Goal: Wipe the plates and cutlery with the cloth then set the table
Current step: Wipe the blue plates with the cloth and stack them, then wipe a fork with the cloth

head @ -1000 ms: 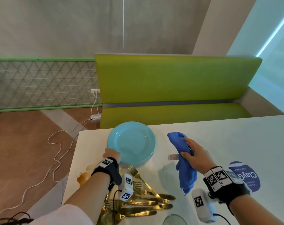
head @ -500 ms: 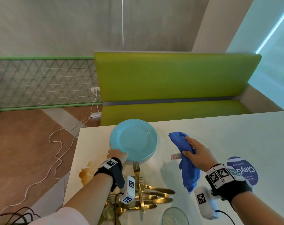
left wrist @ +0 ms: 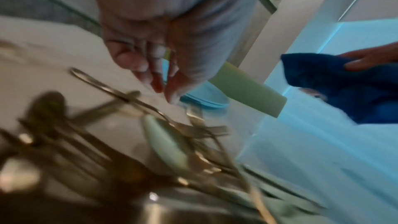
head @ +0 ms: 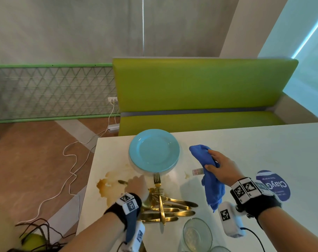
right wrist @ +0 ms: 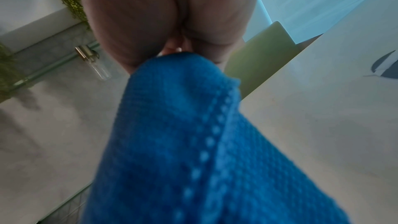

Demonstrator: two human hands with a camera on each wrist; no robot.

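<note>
The right hand's fingers (head: 212, 154) and thumb curl round a blue cloth (head: 207, 171) and pinch it near its upper end, so that the rest hangs down from the right hand (head: 221, 169) above the white table (head: 245, 142); the right wrist view shows the weave of the cloth (right wrist: 183, 142) draping straight below the palm. The left hand (head: 137, 185) is lowered over the near-left part of the table with its fingers (left wrist: 155, 74) loosely extended and close together, holding nothing (the wrist picture is blurred, so whether the tips touch the tabletop cannot be told). Just at 3 o'clock of that hand lies a gold fork (head: 156, 180) with its tines pointing toward 12 o'clock, almost under the rim of the light blue plates (head: 154, 150), a stack set at the far-left corner of the table. At 5 o'clock of the left hand the gold cutlery pile (head: 165, 208) of forks and knives lies criss-crossed, and one more gold handle (head: 122, 182) shows at 9 o'clock of the hand, lying in a brown spill (head: 107, 184) that spreads over the table's left edge. At 6 o'clock of the pile stands a clear glass (head: 197, 233). A dark blue round sticker (head: 276, 184) lies on the table at 3 o'clock of the right wrist. Beyond the table, at 12 o'clock, stands a green bench (head: 200, 91).
</note>
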